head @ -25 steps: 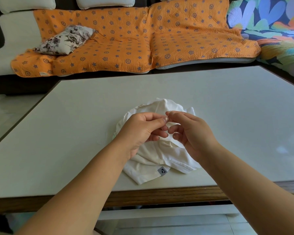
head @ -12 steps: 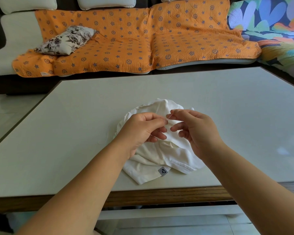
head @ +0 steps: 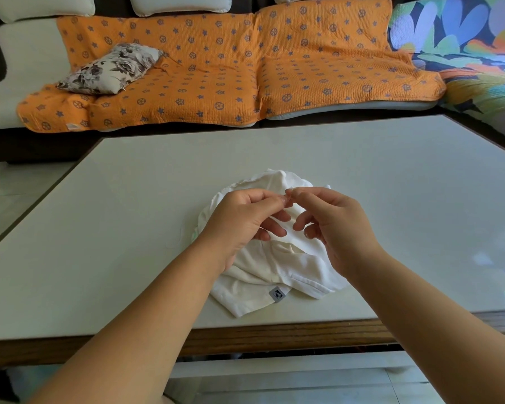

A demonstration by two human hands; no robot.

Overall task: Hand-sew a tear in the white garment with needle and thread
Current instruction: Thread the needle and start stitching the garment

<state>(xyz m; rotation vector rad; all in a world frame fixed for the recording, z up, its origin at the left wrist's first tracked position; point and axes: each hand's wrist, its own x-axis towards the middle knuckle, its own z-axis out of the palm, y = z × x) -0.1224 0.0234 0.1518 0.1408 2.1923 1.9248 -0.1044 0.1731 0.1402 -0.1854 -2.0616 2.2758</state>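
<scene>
White garment [head: 274,266] lies crumpled by the table's [head: 129,228] near edge; above it, left hand [head: 242,223] and right hand [head: 333,225] meet fingertip to fingertip, pinching seemingly thread and needle [head: 289,188], too fine to confirm; threading looks under way; next comes steady aim at the eye.

The garment [head: 274,266] is laid on the table [head: 129,228], by its near edge. Above it the left hand [head: 242,220] and right hand [head: 336,225] are held side by side, fingertips met over its far part, a needle [head: 292,188] pinched there. Behind the table a sofa [head: 27,53] is set, with a blanket [head: 231,68] spread on it and a cushion [head: 111,68] laid on the blanket's left part.
</scene>
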